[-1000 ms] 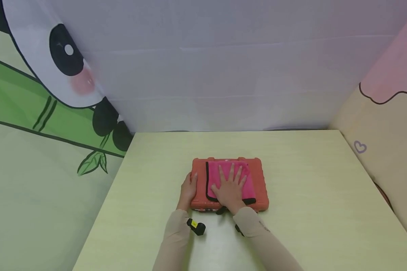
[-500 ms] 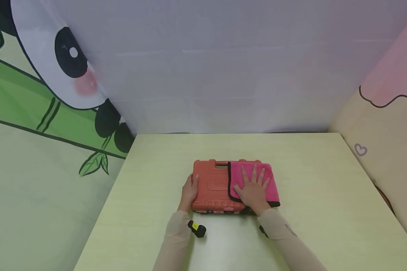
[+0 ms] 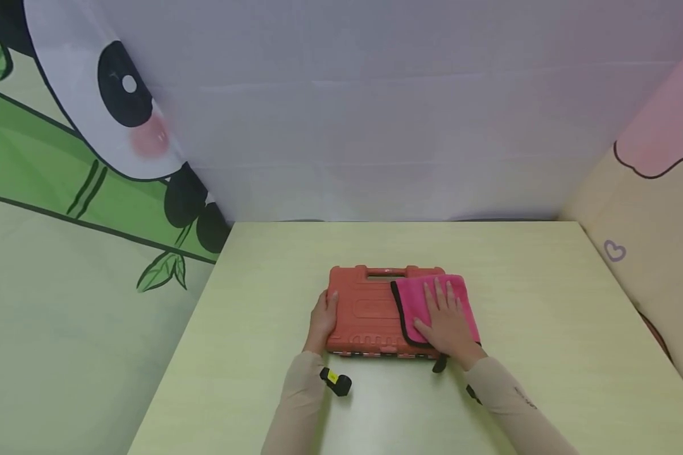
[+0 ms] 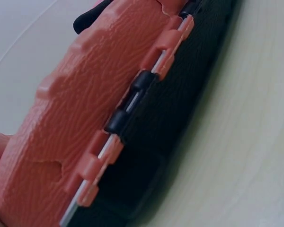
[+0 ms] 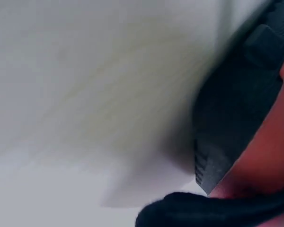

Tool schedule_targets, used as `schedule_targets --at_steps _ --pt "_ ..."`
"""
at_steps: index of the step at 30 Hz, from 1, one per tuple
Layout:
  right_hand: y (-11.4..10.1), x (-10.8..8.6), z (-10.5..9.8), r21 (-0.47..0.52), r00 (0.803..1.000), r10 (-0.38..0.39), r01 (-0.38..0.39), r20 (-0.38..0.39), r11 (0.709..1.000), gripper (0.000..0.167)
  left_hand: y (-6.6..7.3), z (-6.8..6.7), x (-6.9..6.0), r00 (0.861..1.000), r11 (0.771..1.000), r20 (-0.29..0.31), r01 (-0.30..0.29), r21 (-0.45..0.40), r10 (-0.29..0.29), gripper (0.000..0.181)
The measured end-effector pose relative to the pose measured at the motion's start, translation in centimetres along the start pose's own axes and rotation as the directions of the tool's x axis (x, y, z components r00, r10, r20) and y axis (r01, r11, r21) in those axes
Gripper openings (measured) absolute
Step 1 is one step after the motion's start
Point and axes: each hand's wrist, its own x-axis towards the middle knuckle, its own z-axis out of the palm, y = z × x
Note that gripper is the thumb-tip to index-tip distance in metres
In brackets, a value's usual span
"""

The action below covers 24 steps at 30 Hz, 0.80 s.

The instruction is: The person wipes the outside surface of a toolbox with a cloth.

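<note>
An orange-red plastic carrying case (image 3: 364,313) lies on the table, its moulded handle at the far side. In the left wrist view the case (image 4: 99,80) shows a dark lower half and a row of hinges. My left hand (image 3: 321,321) holds the case's left edge, thumb on the lid. A folded pink cloth with black edging (image 3: 412,297) covers the lid's right part and hangs past its right side. My right hand (image 3: 449,325) lies flat on this cloth with spread fingers. In the right wrist view the dark case base (image 5: 236,113) shows above the cloth's black edging (image 5: 194,208).
The pale wooden table (image 3: 262,272) surrounds the case. A grey-white backdrop (image 3: 375,126) rises behind it, with printed panels at left and right. A small black device with a yellow label (image 3: 337,381) is worn at the left wrist.
My right hand has slid the pink cloth rightward across the lid, baring the lid's left part and handle. My left hand stays at the case's left edge.
</note>
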Motion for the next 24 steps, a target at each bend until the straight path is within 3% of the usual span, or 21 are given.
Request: schedule_targets --at_steps 4,7,11,15,20,24 --pt "0.4 -0.7 -0.1 0.019 0.999 -0.036 0.036 -0.006 0.999 0.081 0.0 0.0 0.0 1.0 1.0 -0.004 -0.001 -0.003 0.001 0.056" --pt "0.6 -1.3 -0.1 0.094 1.0 0.003 -0.002 -0.008 0.996 0.083 0.0 -0.1 -0.1 1.0 1.0 -0.005 -0.013 0.0 0.013 0.056" --pt "0.8 -1.6 0.0 0.243 0.997 0.077 -0.075 0.0 0.967 0.085 0.0 -0.4 -0.2 1.0 1.0 -0.024 -0.01 -0.002 0.01 0.056" --pt "0.8 -1.8 0.0 0.399 0.988 0.148 -0.154 0.047 0.904 0.086 -0.1 -0.7 -0.1 1.0 1.0 -0.022 0.012 -0.003 -0.013 0.057" --pt "1.3 -2.4 0.0 0.554 0.966 0.238 -0.255 0.104 0.793 0.085 -0.1 -0.5 -0.2 1.0 1.0 -0.02 0.011 0.01 -0.011 0.057" --pt "2.1 -3.6 -0.2 0.596 0.958 0.264 -0.277 0.11 0.754 0.077 0.1 0.0 -0.2 1.0 1.0 -0.013 -0.006 0.021 0.007 0.056"
